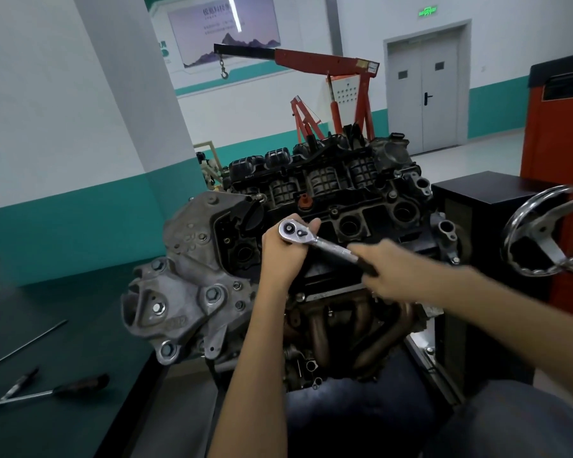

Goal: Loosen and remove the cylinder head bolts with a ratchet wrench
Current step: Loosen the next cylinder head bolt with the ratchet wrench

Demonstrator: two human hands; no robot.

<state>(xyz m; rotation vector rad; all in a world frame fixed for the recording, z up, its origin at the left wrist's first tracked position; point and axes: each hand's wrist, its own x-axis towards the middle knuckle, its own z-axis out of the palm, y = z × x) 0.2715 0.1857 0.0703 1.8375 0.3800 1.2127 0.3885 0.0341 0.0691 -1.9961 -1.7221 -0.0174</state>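
Observation:
A car engine stands in front of me with its black cylinder head (351, 206) on top. A chrome ratchet wrench (318, 241) lies across the head, its round head over the near left part. My left hand (283, 249) cups the ratchet's head from below, fingers curled round it. My right hand (394, 272), blurred, grips the black handle end further right. The socket and the bolt under the ratchet are hidden by my left hand. Small bolts (334, 212) show along the head's edge.
A dark workbench (47, 325) at my left carries a screwdriver (57, 390), a long thin rod (24, 345) and another small tool. A chrome handwheel (546, 233) of the engine stand sticks out at right. A red engine hoist (331, 81) stands behind.

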